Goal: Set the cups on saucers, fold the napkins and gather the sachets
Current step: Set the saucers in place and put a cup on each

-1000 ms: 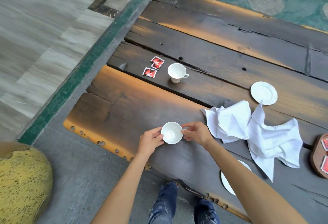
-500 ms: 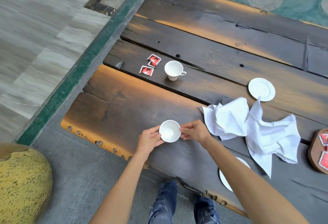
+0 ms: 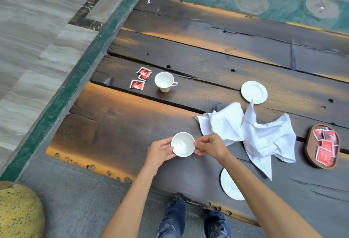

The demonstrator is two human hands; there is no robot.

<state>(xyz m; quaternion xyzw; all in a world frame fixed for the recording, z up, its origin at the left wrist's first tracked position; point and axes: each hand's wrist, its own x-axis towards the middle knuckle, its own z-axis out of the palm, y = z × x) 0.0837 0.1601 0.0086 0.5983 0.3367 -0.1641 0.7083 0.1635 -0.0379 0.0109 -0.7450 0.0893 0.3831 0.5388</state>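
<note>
A white cup (image 3: 182, 144) is gripped from both sides over the dark wooden table (image 3: 117, 136): my left hand (image 3: 159, 152) on its left rim, my right hand (image 3: 212, 146) on its right rim. A second white cup (image 3: 164, 81) stands farther back, with three red sachets (image 3: 140, 79) lying to its left. One white saucer (image 3: 254, 92) sits at the back right. Another saucer (image 3: 229, 186) lies near the front edge, partly hidden by my right forearm. Two crumpled white napkins (image 3: 253, 134) lie right of my hands.
An oval wooden tray (image 3: 309, 154) holding several red sachets sits at the far right. The table's front edge runs just above my shoes (image 3: 194, 220). A yellow speckled rounded object (image 3: 18, 211) sits on the floor at lower left.
Both hands stay on the cup, which has shifted only slightly. The view has tilted so the wooden tray at the right shows more fully.
</note>
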